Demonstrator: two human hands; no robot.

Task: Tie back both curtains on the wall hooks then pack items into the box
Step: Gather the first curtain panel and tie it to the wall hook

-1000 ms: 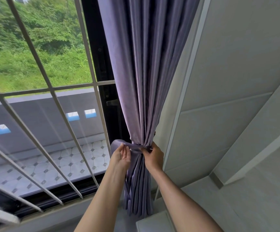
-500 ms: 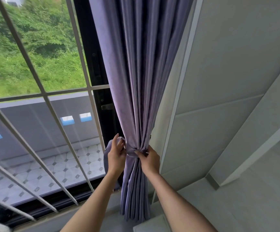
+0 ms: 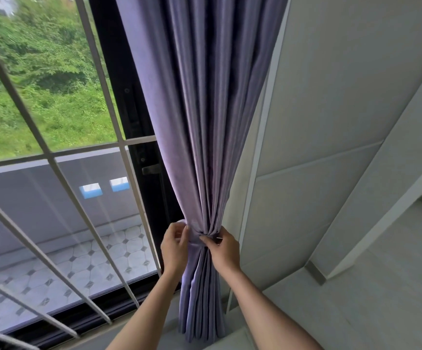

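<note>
A purple curtain [image 3: 200,117] hangs gathered at the window's right side, cinched at waist height by a matching fabric tieback [image 3: 196,239]. My left hand [image 3: 176,246] grips the tieback's loop on the curtain's left side. My right hand [image 3: 224,250] pinches the tieback at the curtain's right edge, close to the wall. A small dark hook [image 3: 219,239] peeks out just above my right fingers. No box is in view.
A barred window [image 3: 53,157] with a black frame fills the left side, with a tiled balcony and greenery outside. Grey wall panels [image 3: 331,122] rise on the right. A pale ledge [image 3: 230,337] lies below the curtain's hem.
The tieback has been drawn tight around the curtain. Both hands have closed in on the bundle, and the loose loop held out to the left has been pulled in.
</note>
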